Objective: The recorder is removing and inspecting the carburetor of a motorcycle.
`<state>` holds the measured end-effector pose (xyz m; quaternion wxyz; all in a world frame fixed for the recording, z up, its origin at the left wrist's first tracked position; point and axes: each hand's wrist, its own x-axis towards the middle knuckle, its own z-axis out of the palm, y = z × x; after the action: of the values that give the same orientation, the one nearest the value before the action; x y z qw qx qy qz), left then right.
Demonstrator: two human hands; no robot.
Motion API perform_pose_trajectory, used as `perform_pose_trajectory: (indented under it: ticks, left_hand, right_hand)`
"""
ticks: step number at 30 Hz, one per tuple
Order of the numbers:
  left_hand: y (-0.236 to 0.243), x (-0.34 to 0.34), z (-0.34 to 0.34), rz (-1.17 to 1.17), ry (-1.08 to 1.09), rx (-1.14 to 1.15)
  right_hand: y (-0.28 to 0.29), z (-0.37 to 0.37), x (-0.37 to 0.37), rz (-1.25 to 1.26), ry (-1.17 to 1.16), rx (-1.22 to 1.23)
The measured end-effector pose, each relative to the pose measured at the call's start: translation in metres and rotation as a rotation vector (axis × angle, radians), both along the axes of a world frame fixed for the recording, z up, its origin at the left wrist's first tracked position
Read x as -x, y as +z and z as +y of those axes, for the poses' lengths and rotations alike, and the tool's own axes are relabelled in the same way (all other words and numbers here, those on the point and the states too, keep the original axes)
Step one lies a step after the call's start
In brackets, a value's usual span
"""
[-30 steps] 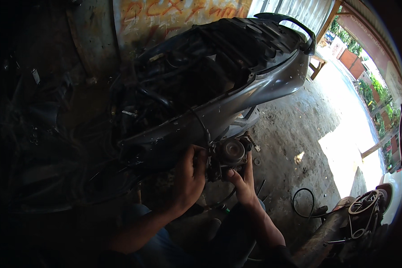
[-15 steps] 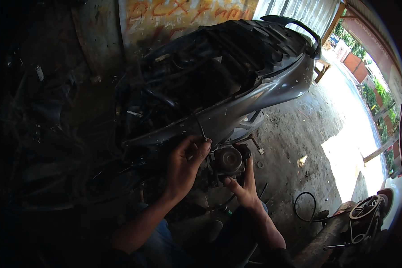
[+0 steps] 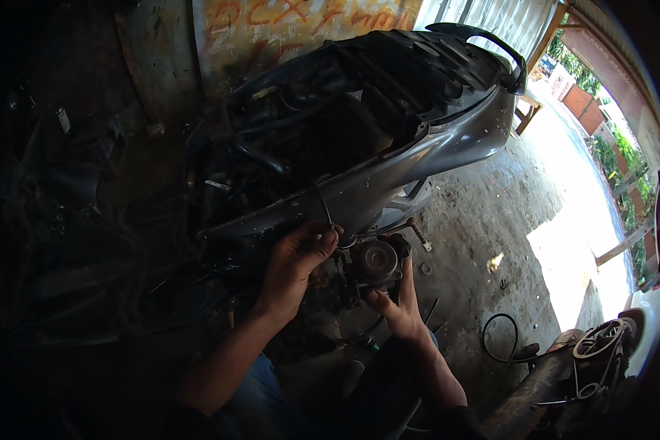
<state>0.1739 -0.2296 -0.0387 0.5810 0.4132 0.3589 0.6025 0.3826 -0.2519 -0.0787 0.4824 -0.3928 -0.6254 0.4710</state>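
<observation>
It's a dim shed with a rough, dirty floor (image 3: pixel 466 213), and bright daylight pours in on the right. Closest in, the person's jeans (image 3: pixel 260 389) show between the forearms. Now to the hands, and they're both busy! The right hand (image 3: pixel 400 312) has a firm wrap on a round metal part (image 3: pixel 378 262), thumb along its near side, fingers up its right edge, holding it clear of the floor in front of the knees. Just to its left, the left hand (image 3: pixel 290 268) pinches the lower end of a black cable (image 3: pixel 325 205) between thumb and fingers; the exact fitting there is too dark to make out for sure.

Over on the floor to the right, there's a curl of black hose (image 3: pixel 500 315), and a small ring (image 3: pixel 427 269) lies just beyond the right hand. Behind all this, the grey scooter (image 3: pixel 418 150) leans across the middle, its seat off and its insides open, the cable running down from it. A black grab rail (image 3: pixel 455 28) tops its tail. At the back, a stained, painted wall (image 3: pixel 293 26); farther right, out in the sunshine, green plants (image 3: pixel 605 158).
</observation>
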Motion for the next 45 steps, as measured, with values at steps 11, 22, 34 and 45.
perform_pose_trajectory:
  ticks: [11, 22, 34, 45]
  left_hand:
    - [0.007, 0.019, 0.001, -0.155, -0.291, 0.240]
    - [0.013, 0.016, -0.004, 0.307, -0.109, 0.075]
    - [0.008, 0.012, -0.010, -0.075, -0.181, 0.237]
    - [0.010, -0.007, -0.016, 0.042, 0.032, 0.161]
  right_hand:
    - [-0.017, -0.009, -0.004, 0.216, 0.010, 0.210]
    - [-0.021, -0.011, -0.006, 0.244, -0.007, 0.309]
    - [-0.005, -0.015, 0.003, 0.125, -0.027, 0.302]
    - [-0.007, -0.023, 0.004, 0.056, -0.110, 0.281]
